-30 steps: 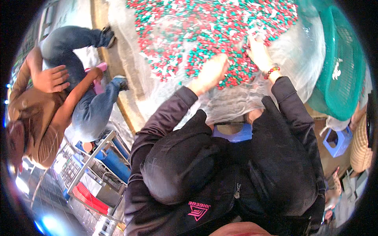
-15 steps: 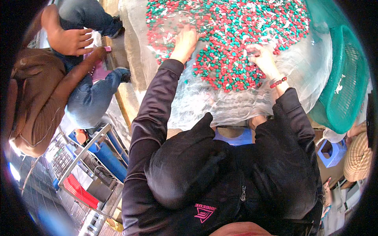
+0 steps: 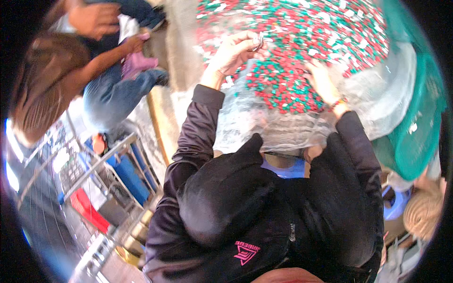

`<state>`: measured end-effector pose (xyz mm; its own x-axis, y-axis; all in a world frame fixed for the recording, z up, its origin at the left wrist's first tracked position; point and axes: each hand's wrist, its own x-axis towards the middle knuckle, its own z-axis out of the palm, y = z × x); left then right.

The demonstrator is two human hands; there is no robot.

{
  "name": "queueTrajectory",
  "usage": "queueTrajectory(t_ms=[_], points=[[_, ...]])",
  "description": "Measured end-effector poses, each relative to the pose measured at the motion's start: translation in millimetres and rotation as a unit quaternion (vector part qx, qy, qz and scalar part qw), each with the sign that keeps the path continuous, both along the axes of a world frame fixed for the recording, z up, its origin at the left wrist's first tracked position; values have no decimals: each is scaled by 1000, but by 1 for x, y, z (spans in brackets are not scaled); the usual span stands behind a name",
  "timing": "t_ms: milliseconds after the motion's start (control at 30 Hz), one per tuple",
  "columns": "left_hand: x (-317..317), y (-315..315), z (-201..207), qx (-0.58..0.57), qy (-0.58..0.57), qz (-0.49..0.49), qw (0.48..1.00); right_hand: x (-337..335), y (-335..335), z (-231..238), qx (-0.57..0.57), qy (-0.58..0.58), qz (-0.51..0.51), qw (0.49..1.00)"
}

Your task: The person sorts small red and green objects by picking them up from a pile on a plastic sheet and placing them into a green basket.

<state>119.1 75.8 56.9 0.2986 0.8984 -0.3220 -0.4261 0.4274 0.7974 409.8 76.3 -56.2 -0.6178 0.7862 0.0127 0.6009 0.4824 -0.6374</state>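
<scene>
A spread of small red and green pieces [image 3: 283, 94] with white bits among them lies on a translucent plastic sheet [image 3: 283, 127]. My left hand [image 3: 231, 54] is raised over the left part of the spread. Its thumb and fingers are closed in a pinch on a small dark-and-white strip [image 3: 258, 42], too blurred to name. Over the right side of the pieces rests my right hand [image 3: 322, 81], wearing a red bead bracelet. Its fingers reach down to the pile, slightly bent and apart, with nothing visible in them.
A green mesh basket [image 3: 417, 127] stands at the right, beside a blue stool [image 3: 395, 203]. At the upper left sits another person [image 3: 52, 85] in a brown top and jeans. Metal racks with a blue panel [image 3: 132, 174] are at the lower left.
My left hand has lifted off the pieces and now pinches a small strip. My right hand has moved slightly down onto the pile. The whole view has shifted a little and blurred.
</scene>
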Motion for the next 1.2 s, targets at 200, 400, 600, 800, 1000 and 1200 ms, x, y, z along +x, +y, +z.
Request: queueTrajectory(t_ms=[200, 400, 600, 800, 1000, 1200], points=[[-56, -20, 24, 85, -118, 52, 988, 1, 19, 33, -390, 130, -165, 897], [-68, -49, 33, 76, -84, 99, 989, 11, 32, 42, -467, 101, -184, 859], [-66, -96, -52, 38, 784, 34, 619, 19, 21, 54, -507, 289, -183, 791], [-45, -94, -85, 25, 761, -39, 647, 21, 0, 107, -612, 490, -175, 595], [-50, -77, -44, -124, 201, 91, 968, 19, -1, 115, -647, 559, -44, 517], [-65, -70, -38, -113, 135, 64, 982, -1, -4, 116, -654, 510, -50, 557]])
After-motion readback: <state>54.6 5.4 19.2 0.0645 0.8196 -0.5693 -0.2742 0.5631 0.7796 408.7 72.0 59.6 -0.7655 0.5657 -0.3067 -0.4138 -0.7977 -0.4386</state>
